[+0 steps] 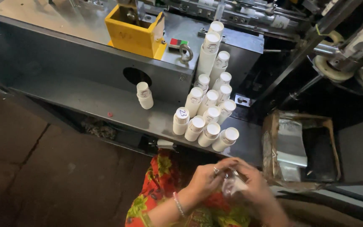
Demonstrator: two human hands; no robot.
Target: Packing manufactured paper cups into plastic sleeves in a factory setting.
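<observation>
While both hands meet, left hand [206,178], right hand [255,185], grips pinched shut on clear plastic bag [233,185] between them.

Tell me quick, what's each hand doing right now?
Left hand: closed on a clear plastic bag.
Right hand: closed on the same bag; blurred, so its exact grip cannot be told.

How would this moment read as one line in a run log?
left hand and right hand: together on clear plastic bag | paper cup stacks: on shelf
</observation>
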